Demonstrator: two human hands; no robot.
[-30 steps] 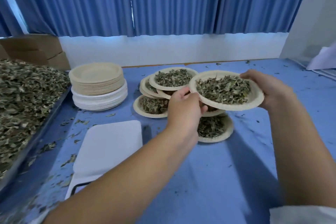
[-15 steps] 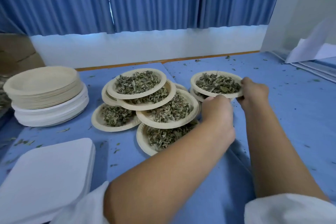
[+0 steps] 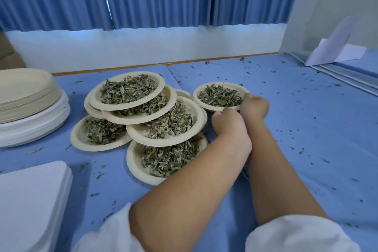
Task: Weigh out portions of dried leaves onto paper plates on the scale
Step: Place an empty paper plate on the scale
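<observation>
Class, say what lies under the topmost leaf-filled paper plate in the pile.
Under the topmost beige paper plate: a second leaf-filled plate and another plate's rim. That one's contents are covered.

Only the arms are in view, and both wear white short sleeves in the same plain, matte fabric. The left sleeve (image 3: 106, 233) is loose with soft folds. Its hem cuts across the arm near the elbow, and its lower part is cropped by the frame edge. The right sleeve (image 3: 296, 233) has a wider opening, a rounded hem and light creases, with faint bluish shading along the fold. Below both hems the forearms (image 3: 184, 200) are bare down to the wrist. The left hand (image 3: 230, 129) and right hand (image 3: 254, 106) are bare too, with the fingers mostly hidden from this angle. The garment above the sleeves is cropped, so its cut can't be told.
</observation>
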